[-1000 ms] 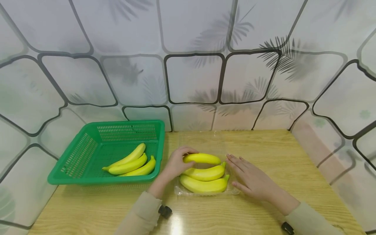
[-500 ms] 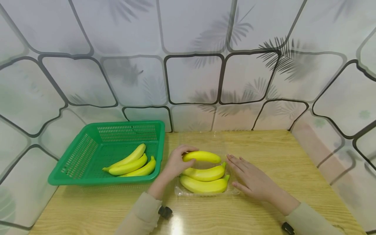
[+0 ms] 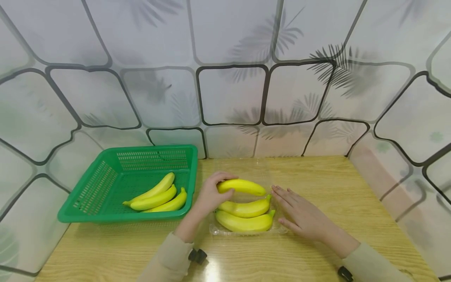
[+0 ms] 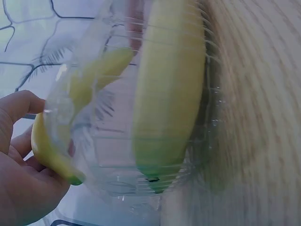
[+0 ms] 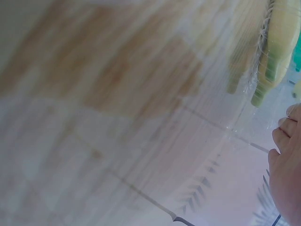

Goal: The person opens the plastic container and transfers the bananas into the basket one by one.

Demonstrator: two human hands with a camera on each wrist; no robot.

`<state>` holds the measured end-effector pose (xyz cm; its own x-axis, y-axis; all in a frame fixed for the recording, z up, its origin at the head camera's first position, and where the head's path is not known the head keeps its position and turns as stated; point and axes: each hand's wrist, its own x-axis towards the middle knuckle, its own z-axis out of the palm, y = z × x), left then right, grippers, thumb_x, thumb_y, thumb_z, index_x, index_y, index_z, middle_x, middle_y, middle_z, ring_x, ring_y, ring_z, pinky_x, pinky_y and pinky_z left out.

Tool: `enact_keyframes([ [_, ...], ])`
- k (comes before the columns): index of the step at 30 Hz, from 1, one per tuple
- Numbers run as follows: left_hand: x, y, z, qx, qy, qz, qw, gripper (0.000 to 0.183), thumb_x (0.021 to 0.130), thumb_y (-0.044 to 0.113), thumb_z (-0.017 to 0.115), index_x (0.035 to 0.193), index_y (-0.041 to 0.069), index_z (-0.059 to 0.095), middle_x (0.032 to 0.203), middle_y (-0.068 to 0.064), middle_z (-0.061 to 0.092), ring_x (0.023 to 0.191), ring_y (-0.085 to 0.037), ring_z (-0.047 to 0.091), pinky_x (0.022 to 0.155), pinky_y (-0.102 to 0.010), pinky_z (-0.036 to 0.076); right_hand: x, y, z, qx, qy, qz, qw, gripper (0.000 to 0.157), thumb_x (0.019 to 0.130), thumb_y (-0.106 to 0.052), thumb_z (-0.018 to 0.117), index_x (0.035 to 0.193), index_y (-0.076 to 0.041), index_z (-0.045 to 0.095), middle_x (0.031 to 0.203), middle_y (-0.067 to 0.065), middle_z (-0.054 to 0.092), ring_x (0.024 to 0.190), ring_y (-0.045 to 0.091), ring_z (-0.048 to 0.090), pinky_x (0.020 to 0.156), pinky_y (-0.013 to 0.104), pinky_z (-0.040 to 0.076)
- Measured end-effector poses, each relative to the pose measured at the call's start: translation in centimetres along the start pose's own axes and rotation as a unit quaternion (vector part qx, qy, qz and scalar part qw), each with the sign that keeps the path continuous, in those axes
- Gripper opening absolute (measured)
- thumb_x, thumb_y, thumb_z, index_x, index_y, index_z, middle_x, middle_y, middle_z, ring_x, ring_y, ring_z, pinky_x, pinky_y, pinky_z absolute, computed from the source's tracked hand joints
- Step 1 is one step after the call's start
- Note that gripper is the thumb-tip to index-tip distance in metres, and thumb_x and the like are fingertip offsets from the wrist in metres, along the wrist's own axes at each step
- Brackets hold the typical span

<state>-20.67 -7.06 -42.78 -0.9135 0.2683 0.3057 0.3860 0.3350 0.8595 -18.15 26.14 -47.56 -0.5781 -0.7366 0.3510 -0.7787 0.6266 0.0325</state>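
My left hand (image 3: 209,196) grips one end of a yellow banana (image 3: 246,186) between thumb and fingers, above the back of a clear plastic box (image 3: 213,230). In the left wrist view, this end of the banana (image 4: 41,143) sits up near the box's rim. Two more bananas lie side by side in the box: a middle banana (image 3: 246,208) and a front banana (image 3: 244,222). Beside the box's right side is my right hand (image 3: 304,216), fingers straight and palm facing the box. Whether its fingertips touch the plastic, I cannot tell.
A green plastic basket (image 3: 63,214) stands on the left of the wooden table (image 3: 338,184), with several bananas (image 3: 155,197) at its right side. The box's transparent lid (image 3: 243,168) lies folded back towards the patterned wall (image 3: 232,96).
My left hand has lifted its end of the far banana slightly up and back, so the banana tilts more. The right hand has stayed in place beside the box.
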Motion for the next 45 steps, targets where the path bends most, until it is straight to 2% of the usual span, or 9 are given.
enact_keyframes([
  [7, -0.3, 1.1, -0.7, -0.002, 0.017, 0.011, 0.9998, 0.035, 0.089, -0.004, 0.074, 0.123, 0.002, 0.077, 0.125, -0.015, 0.073, 0.113, -0.029, 0.066, 0.092, -0.023, 0.057, 0.1, 0.1, -0.1, -0.001, 0.006, -0.003, 1.000, 0.076, 0.100, -0.033, 0.069, 0.160, 0.004, 0.040, 0.166, 0.024, 0.042, 0.150, 0.039, 0.047, 0.136, 0.025, 0.002],
  [14, -0.6, 2.1, -1.6, -0.012, 0.027, 0.004, 0.9995, 0.036, 0.088, -0.003, 0.074, 0.123, 0.002, 0.077, 0.126, -0.014, 0.073, 0.113, -0.027, 0.066, 0.090, -0.020, 0.057, 0.2, 0.2, -0.1, -0.005, 0.008, -0.008, 1.000, 0.073, 0.105, -0.038, 0.063, 0.160, 0.004, 0.040, 0.166, 0.024, 0.042, 0.150, 0.038, 0.047, 0.136, 0.024, 0.002],
  [18, -0.8, 2.4, -2.0, -0.015, 0.032, 0.006, 0.9994, 0.035, 0.088, -0.003, 0.074, 0.123, 0.002, 0.077, 0.126, -0.013, 0.073, 0.115, -0.028, 0.066, 0.091, -0.020, 0.057, 0.2, 0.2, -0.1, -0.005, 0.008, -0.008, 1.000, 0.074, 0.102, -0.036, 0.066, 0.160, 0.004, 0.040, 0.166, 0.024, 0.042, 0.149, 0.038, 0.047, 0.136, 0.024, 0.001],
  [24, -1.2, 2.7, -2.7, -0.015, 0.049, 0.018, 0.9985, 0.035, 0.087, -0.005, 0.074, 0.121, 0.003, 0.078, 0.125, -0.014, 0.074, 0.113, -0.030, 0.067, 0.088, -0.020, 0.057, 0.3, 0.1, -0.1, -0.004, 0.006, -0.007, 1.000, 0.075, 0.100, -0.034, 0.069, 0.159, 0.005, 0.042, 0.166, 0.024, 0.043, 0.149, 0.038, 0.047, 0.136, 0.023, -0.001],
  [30, -1.6, 3.0, -3.4, -0.018, 0.068, -0.001, 0.9975, 0.035, 0.087, -0.006, 0.074, 0.121, 0.003, 0.078, 0.125, -0.013, 0.074, 0.114, -0.029, 0.067, 0.089, -0.018, 0.057, 0.2, 0.1, -0.1, 0.000, 0.009, -0.009, 1.000, 0.075, 0.100, -0.033, 0.069, 0.158, 0.005, 0.042, 0.166, 0.024, 0.043, 0.149, 0.039, 0.047, 0.136, 0.023, 0.000],
  [34, -1.8, 2.9, -3.9, -0.017, 0.076, 0.002, 0.9969, 0.035, 0.088, -0.007, 0.075, 0.122, 0.002, 0.078, 0.125, -0.015, 0.074, 0.112, -0.029, 0.067, 0.089, -0.018, 0.057, 0.2, 0.1, -0.1, -0.005, 0.012, -0.010, 1.000, 0.072, 0.103, -0.035, 0.065, 0.158, 0.005, 0.042, 0.164, 0.025, 0.044, 0.149, 0.037, 0.048, 0.136, 0.024, 0.003],
  [45, -2.3, 1.9, -5.5, -0.004, 0.106, -0.003, 0.9943, 0.036, 0.088, -0.007, 0.076, 0.122, 0.004, 0.078, 0.125, -0.016, 0.073, 0.107, -0.012, 0.062, 0.087, -0.016, 0.054, 0.1, 0.1, -0.2, -0.006, 0.008, -0.005, 1.000, 0.071, 0.106, -0.037, 0.062, 0.159, 0.004, 0.041, 0.164, 0.024, 0.046, 0.150, 0.035, 0.047, 0.136, 0.023, 0.003],
])
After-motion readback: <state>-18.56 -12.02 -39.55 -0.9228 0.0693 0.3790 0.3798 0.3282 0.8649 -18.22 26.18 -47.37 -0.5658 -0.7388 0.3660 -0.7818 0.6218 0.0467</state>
